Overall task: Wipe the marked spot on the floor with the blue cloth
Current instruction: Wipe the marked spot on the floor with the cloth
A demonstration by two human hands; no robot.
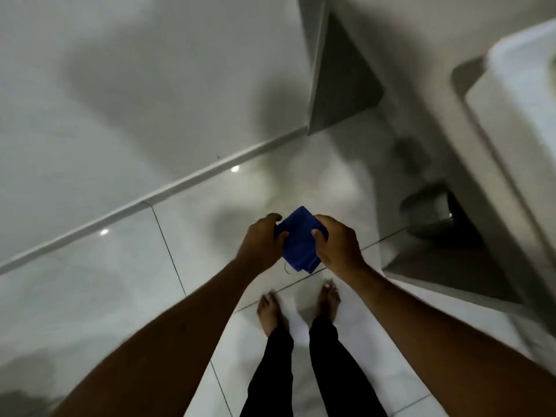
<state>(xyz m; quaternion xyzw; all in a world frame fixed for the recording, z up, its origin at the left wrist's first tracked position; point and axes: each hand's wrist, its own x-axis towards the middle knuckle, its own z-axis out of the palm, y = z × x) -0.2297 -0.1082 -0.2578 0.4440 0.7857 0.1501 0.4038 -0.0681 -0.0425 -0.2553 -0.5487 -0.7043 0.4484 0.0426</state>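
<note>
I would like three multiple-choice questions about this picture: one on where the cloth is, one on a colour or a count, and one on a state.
1. Where is the cloth?
A. Flat on the floor
B. Held between both hands above the floor
C. Hanging on the wall

2. What colour is the cloth?
A. Blue
B. Red
C. White

3. In what state is the cloth?
A. Spread out wide
B. Folded into a small bundle
C. Torn in two pieces

Answers:
1 B: the left hand and the right hand grip the cloth from either side, above the tiled floor.
2 A: it is deep blue.
3 B: it looks folded into a compact bundle, with layered edges at its lower end.
</note>
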